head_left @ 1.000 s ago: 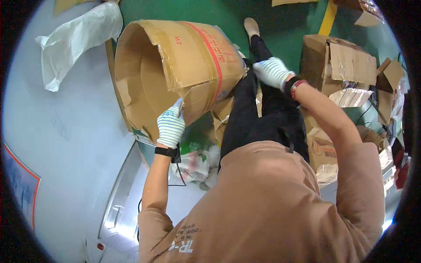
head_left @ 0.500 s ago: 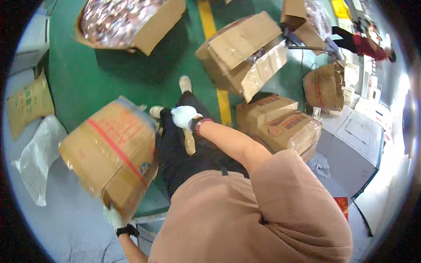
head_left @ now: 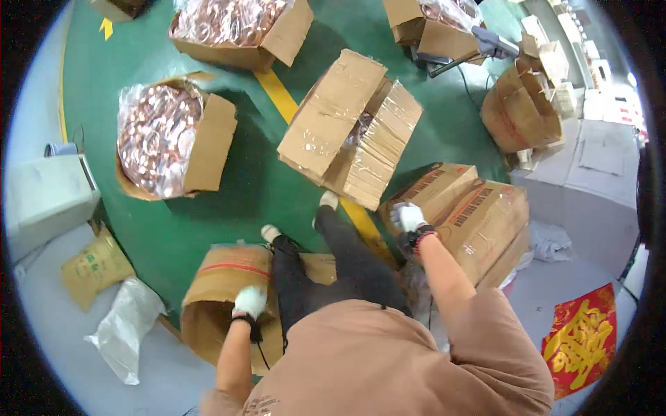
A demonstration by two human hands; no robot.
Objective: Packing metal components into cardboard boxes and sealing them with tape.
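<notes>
My left hand (head_left: 250, 302), in a white glove, hovers over the open mouth of a tan cardboard box (head_left: 225, 281) with red bands, standing by my left leg. Motion smears its fingers, so their hold is unclear. My right hand (head_left: 409, 217), also gloved, is at the near left side of two printed cardboard boxes (head_left: 482, 222). Its fingers look curled, and whatever they may hold is hidden. Clear plastic (head_left: 416, 284) hangs beside my right thigh. Ahead of my feet stands a taped cardboard box (head_left: 340, 118), its flaps partly folded over.
Open boxes of shiny copper-coloured pieces in plastic stand ahead: a near box (head_left: 163, 139), a far box (head_left: 232, 28) and another (head_left: 451, 28) by a grey metal stand (head_left: 492, 43). A round-sided carton (head_left: 517, 114) is right. Sacks (head_left: 97, 267) lie left, a red sheet (head_left: 583, 340) right.
The red-banded box went from tilted in my left hand to standing beside my leg, mouth up. My left hand rose off its edge. My right hand moved right, toward the printed boxes. My view shifted.
</notes>
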